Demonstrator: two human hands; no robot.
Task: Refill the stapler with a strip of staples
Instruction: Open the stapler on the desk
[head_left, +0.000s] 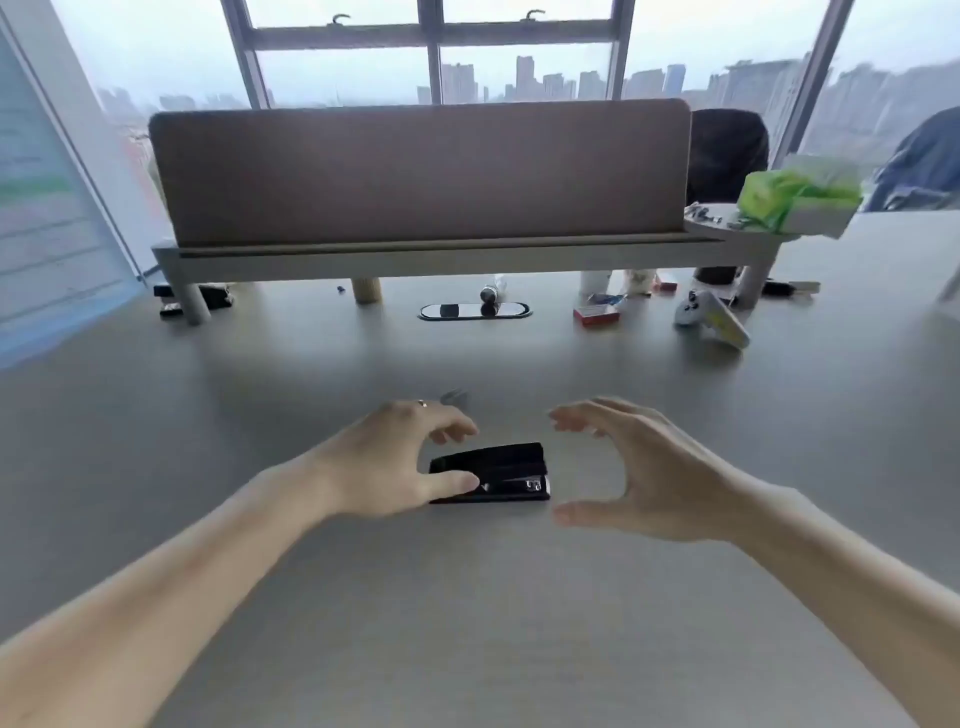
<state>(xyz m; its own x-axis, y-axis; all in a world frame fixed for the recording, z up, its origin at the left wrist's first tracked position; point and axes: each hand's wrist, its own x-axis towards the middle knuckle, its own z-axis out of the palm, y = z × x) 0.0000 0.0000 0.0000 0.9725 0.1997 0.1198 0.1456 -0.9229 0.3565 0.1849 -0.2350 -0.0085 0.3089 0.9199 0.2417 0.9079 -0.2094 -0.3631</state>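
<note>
A black stapler (506, 470) lies flat on the grey desk (467, 597), its metal front end pointing right. My left hand (395, 462) is over the stapler's left end, fingers spread, the thumb resting against its near left side. Just to the right of the stapler, my right hand (634, 467) hovers in a wide C shape, apart from it and holding nothing. A small grey strip of staples (453, 397) lies on the desk just beyond my left fingers, blurred.
A brown divider panel (421, 171) on a raised shelf crosses the back of the desk. Beneath it lie a cable grommet (475, 310), a red box (596, 314) and a white game controller (710, 317). A green tissue pack (797, 200) sits back right.
</note>
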